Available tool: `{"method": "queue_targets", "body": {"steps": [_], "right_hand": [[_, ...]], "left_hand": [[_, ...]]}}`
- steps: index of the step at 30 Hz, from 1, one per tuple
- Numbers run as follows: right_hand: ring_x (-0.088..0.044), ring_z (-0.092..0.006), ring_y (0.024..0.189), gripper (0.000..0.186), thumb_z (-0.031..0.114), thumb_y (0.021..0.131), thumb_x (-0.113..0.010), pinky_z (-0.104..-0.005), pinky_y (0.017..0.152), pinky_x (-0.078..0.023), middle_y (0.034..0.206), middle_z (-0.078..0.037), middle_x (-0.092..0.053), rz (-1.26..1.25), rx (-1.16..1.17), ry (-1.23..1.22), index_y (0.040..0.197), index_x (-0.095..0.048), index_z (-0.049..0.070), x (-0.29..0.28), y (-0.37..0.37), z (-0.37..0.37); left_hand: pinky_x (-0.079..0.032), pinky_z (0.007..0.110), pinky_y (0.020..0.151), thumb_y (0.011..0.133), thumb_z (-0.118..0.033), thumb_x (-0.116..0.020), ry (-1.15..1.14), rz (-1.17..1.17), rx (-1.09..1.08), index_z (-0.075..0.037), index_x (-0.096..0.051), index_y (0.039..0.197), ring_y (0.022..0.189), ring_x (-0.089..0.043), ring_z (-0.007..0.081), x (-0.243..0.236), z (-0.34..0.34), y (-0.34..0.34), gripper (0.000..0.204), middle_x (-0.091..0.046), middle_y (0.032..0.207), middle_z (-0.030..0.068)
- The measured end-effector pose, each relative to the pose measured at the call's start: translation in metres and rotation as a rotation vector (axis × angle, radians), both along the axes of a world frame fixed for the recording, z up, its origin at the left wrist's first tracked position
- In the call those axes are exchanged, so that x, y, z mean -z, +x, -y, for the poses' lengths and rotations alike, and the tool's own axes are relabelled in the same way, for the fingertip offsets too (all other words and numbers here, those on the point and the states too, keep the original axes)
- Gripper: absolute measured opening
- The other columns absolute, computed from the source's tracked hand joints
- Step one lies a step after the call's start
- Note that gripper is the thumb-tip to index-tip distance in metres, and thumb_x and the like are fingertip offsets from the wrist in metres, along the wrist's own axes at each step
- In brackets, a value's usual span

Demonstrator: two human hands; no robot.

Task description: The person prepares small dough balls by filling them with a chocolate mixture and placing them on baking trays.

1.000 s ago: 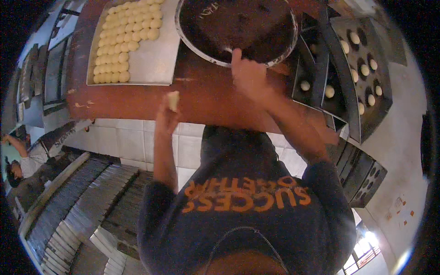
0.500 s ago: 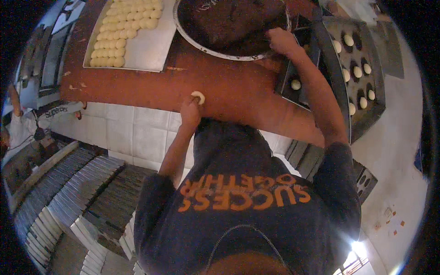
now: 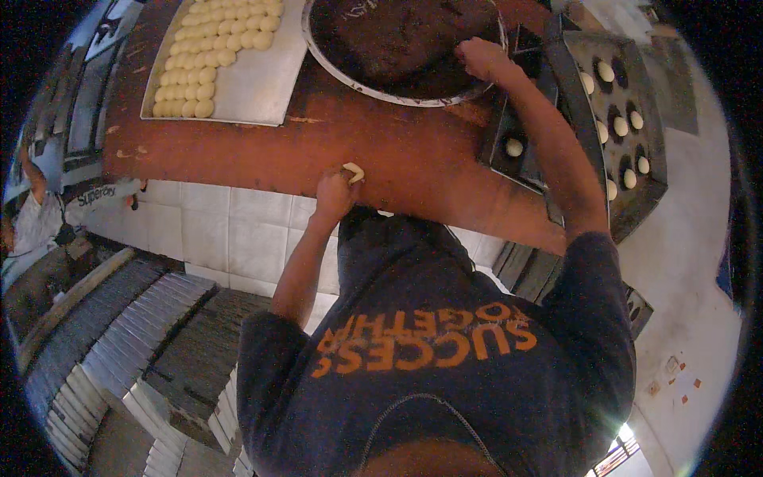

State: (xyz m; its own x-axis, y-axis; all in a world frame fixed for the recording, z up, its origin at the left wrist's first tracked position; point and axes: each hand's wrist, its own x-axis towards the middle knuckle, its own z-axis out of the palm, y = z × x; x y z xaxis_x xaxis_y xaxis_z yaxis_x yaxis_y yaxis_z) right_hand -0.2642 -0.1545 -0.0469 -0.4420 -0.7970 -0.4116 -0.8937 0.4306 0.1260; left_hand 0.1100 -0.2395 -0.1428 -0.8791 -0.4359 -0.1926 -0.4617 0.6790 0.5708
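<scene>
My left hand [image 3: 337, 193] is closed around a small piece of pale dough [image 3: 354, 172], just above the near edge of the brown table. The dough bends in a curve past the fingers. Farther off to the right, my right hand [image 3: 482, 60] reaches over the rim of a large round pan [image 3: 373, 89] full of dark brown filling [image 3: 397, 52]. Its fingers are curled together at the filling's surface, and whatever they grip is hidden. At the far left, rows of dough balls [image 3: 191, 78] cover part of a shallow metal tray [image 3: 258, 91].
Under my right forearm a dark baking tin [image 3: 501, 163] holds one dough ball [image 3: 514, 148]. Right of it, a dark moulded tray [image 3: 648, 191] carries several balls [image 3: 620, 126]. Stacked trays [image 3: 151, 318] stand on the floor at lower left. Another person's arm [image 3: 33, 179] shows at far left.
My left hand has shifted slightly right, and the dough in it looks more folded. My right hand has moved a little up and left over the filling.
</scene>
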Motion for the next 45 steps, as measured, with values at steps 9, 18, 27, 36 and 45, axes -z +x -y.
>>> {"method": "queue_targets", "body": {"steps": [9, 18, 27, 36, 45], "right_hand": [[-0.058, -0.0264, 0.071, 0.020, 0.015, 0.072, -0.057, -0.0375, 0.063, -0.046, 0.076, -0.012, -0.058, 0.335, -0.124, 0.086, 0.088, -0.060, 0.005, -0.005, -0.004, -0.010], [-0.056, -0.0168, 0.063, 0.013, 0.006, 0.076, -0.057, -0.0258, 0.055, -0.043, 0.075, -0.008, -0.057, 0.643, 0.295, -0.804, 0.089, -0.060, 0.002, -0.065, 0.115, -0.012], [-0.057, -0.0249, 0.062, 0.022, -0.004, 0.071, -0.059, -0.0293, 0.055, -0.046, 0.075, -0.011, -0.056, 0.141, 0.214, -1.219, 0.091, -0.061, 0.004, -0.029, 0.162, 0.015], [-0.056, -0.0289, 0.071, 0.016, 0.005, 0.075, -0.056, -0.0313, 0.063, -0.046, 0.079, -0.015, -0.055, 0.035, 0.227, -0.828, 0.091, -0.060, 0.001, -0.004, 0.157, 0.026], [-0.058, -0.0152, 0.080, 0.022, 0.014, 0.079, -0.059, -0.0281, 0.072, -0.047, 0.091, -0.006, -0.061, 1.566, 1.041, -1.343, 0.095, -0.059, -0.002, -0.050, 0.169, 0.008]], "left_hand": [[-0.047, 0.033, 0.071, 0.082, -0.025, -0.055, 0.926, 0.055, -0.411, 0.002, -0.062, 0.087, 0.078, -0.060, 0.0223, 0.026, 0.046, -0.003, 0.028, -0.063, 0.081, 0.0097], [-0.041, 0.037, 0.088, 0.088, -0.026, -0.048, 1.724, -0.750, -0.577, 0.002, -0.049, 0.108, 0.099, -0.051, 0.0213, -0.101, 0.058, -0.093, 0.035, -0.053, 0.108, 0.0109], [-0.042, 0.038, 0.089, 0.090, -0.027, -0.044, 1.876, -0.742, -0.816, 0.000, -0.043, 0.113, 0.101, -0.050, 0.0225, -0.125, 0.062, -0.145, 0.035, -0.049, 0.109, 0.0117], [-0.044, 0.037, 0.090, 0.089, -0.017, -0.045, 1.815, -1.009, -0.800, 0.001, -0.042, 0.114, 0.106, -0.049, 0.0250, -0.113, 0.102, -0.119, 0.032, -0.049, 0.112, 0.0139], [-0.047, 0.037, 0.086, 0.078, 0.005, -0.043, 1.733, -0.733, -0.454, 0.006, -0.046, 0.110, 0.100, -0.054, 0.0261, -0.126, 0.029, -0.106, 0.032, -0.053, 0.109, 0.0149]]}}
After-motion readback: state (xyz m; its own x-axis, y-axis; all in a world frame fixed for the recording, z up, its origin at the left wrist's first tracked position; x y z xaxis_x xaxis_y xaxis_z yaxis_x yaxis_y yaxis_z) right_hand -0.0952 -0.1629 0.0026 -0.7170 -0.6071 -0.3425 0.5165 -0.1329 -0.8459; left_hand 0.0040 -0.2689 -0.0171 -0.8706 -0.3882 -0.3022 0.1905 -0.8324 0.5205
